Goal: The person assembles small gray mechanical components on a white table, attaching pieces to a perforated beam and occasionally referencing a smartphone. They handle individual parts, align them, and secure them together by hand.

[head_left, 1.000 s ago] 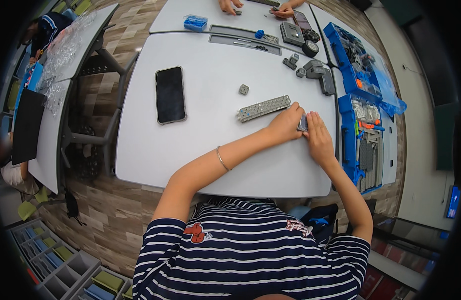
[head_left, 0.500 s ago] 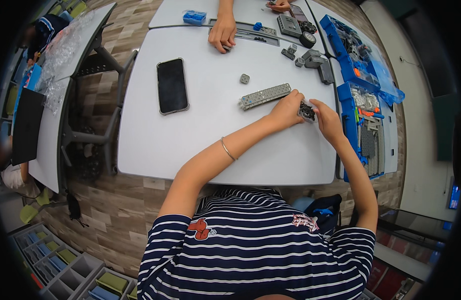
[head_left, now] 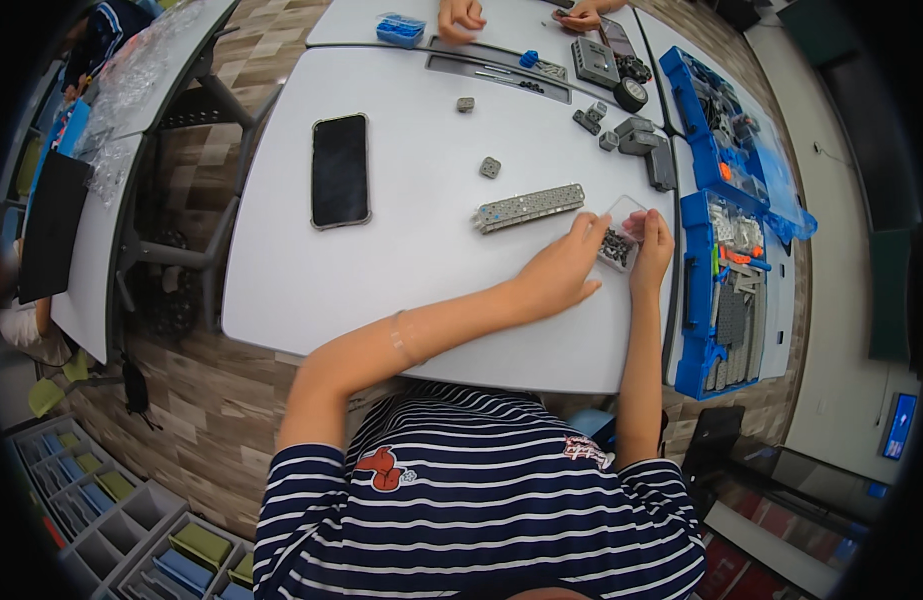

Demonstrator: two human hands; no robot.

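Observation:
A small clear plastic box (head_left: 615, 250) of dark little fasteners is between my hands near the right side of the white table, its clear lid raised. My right hand (head_left: 653, 252) is closed on the box's right side and lid. At the box's left edge is my left hand (head_left: 561, 268), its thumb spread away from the fingers; the fingertips reach the box, partly hidden. Just beyond my left hand lies a long light-grey perforated beam assembly (head_left: 529, 208). Two small grey blocks, a nearer one (head_left: 490, 167) and a farther one (head_left: 466, 104), rest on the table.
A black-screened phone (head_left: 340, 172) lies to the left. Blue parts trays (head_left: 693, 290) stand along the right. Across the table are a co-worker's hand (head_left: 461, 18), a blue box (head_left: 400, 30), a grey controller block (head_left: 594, 62), a wheel (head_left: 630, 95) and grey motor-like blocks (head_left: 659, 160).
The box's lid has come up, showing the fasteners. My left hand's thumb has spread from the box. The co-worker's hand has drawn back, leaving a small grey block on the table.

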